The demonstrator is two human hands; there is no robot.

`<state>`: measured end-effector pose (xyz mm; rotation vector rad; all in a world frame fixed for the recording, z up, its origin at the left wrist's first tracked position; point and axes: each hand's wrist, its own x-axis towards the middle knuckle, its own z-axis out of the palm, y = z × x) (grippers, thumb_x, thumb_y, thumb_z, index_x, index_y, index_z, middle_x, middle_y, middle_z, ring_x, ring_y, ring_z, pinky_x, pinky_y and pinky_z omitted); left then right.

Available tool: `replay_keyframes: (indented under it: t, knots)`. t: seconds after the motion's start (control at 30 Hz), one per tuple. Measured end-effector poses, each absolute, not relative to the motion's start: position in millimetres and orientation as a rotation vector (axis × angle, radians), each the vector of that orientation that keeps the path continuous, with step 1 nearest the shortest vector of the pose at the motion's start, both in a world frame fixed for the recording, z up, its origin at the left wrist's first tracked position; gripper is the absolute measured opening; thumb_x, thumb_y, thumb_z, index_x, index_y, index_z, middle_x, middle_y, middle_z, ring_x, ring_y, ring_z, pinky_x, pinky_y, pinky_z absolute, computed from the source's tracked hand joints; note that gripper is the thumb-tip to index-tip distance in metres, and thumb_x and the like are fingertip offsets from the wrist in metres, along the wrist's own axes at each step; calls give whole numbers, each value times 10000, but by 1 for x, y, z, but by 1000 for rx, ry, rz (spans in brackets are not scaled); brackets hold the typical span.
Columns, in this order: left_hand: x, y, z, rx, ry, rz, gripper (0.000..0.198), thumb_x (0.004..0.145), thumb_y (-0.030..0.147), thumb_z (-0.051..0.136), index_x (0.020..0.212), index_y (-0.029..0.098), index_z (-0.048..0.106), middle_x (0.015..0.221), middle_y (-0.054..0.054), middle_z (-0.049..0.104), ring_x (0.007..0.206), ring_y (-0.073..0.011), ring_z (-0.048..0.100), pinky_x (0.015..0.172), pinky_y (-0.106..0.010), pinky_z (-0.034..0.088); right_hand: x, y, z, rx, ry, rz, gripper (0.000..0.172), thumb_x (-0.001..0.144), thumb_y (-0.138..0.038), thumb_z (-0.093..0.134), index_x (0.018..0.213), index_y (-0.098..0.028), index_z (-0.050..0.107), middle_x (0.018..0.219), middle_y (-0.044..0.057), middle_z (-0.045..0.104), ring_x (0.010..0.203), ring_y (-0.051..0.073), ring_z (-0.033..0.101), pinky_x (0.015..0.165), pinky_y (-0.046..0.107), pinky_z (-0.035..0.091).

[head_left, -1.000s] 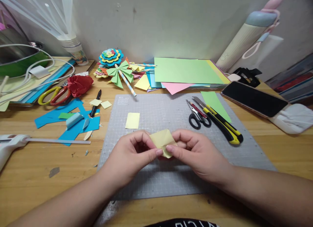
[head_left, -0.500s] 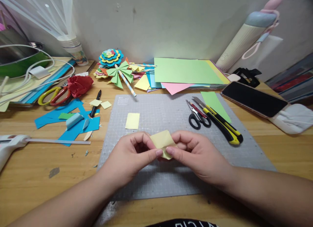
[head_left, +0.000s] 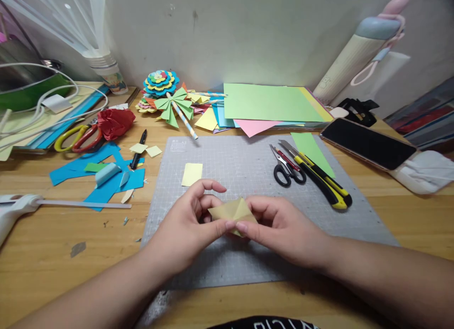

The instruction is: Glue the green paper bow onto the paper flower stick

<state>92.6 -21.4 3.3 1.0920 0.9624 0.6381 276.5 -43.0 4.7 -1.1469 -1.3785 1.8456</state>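
A small creased piece of pale yellow paper (head_left: 232, 211) is held over the grey cutting mat (head_left: 227, 154). My left hand (head_left: 198, 220) pinches its lower left part, thumb on top and index finger raised off it. On the other side, my right hand (head_left: 280, 225) grips the paper, its thumb tip beside the left one. Fingers under the paper are partly hidden. A flat yellow paper piece (head_left: 192, 174) lies on the mat just beyond my left hand.
Scissors (head_left: 283, 170), a yellow and black cutter (head_left: 324, 182) and a green strip (head_left: 314, 154) lie right on the mat. Blue scraps (head_left: 102, 168) and a glue gun (head_left: 17, 208) are left. Paper flowers (head_left: 161, 83) and a green sheet (head_left: 269, 102) stand behind.
The yellow paper has been tilted flatter and shows diagonal creases with a raised point. My left index finger has lifted off it, and both thumbs have moved slightly closer together.
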Motion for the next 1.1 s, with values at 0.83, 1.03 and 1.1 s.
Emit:
replay_keyframes:
  t: [0.83,1.03,1.1]
  knots:
    - [95,-23,9,1270,894,574,149,809,244,590,685,168,555,724,-9,611,735,-150,579,725,-293,435,273,-42,7,-1113,-1149,1902,111,738,-217,645,745,-182,540,669,-14,601,675,132,565,656,259,441]
    - [95,-24,9,1349,957,568,161,785,261,593,661,167,550,711,-17,600,706,-162,569,683,-305,434,275,-42,3,-1105,-1204,1917,115,758,-221,642,789,-158,550,712,5,595,681,131,540,639,259,408]
    - [95,-24,9,1388,978,562,154,779,256,594,661,165,552,724,-23,597,726,-169,565,686,-307,431,276,-42,3,-1114,-1210,1909,133,748,-221,661,778,-156,549,689,-11,567,654,119,511,612,244,386]
